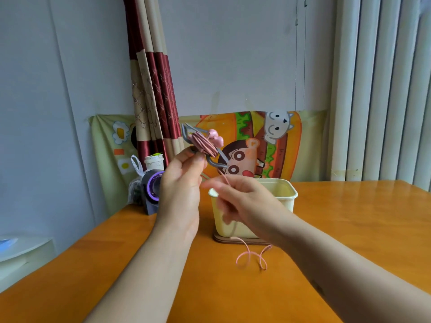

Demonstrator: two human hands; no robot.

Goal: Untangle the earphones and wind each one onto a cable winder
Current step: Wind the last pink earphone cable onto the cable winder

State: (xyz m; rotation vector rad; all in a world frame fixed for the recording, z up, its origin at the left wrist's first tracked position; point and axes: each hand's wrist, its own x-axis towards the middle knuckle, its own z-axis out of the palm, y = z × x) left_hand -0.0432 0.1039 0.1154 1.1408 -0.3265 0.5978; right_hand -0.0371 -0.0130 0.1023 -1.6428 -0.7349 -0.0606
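Above table (349, 229), before the cream tub (283, 194): left hand (180, 183) pinches grey winder (213, 162), part-wound with pink earphone cable (203, 145), right hand (247, 203) curled round its slack, tail on the table; I would keep light tension, laying turns side by side.

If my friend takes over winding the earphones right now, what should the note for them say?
Left hand grips the grey winder, raised above the table.
Right hand, blurred, holds the pink cable just below the winder.
Done: many turns are on the winder, with the earbuds at its top end.
Left: wind on the loose tail, which curls on the table in front of the cream tub. No other earphones are in view; the tub's inside is hidden.
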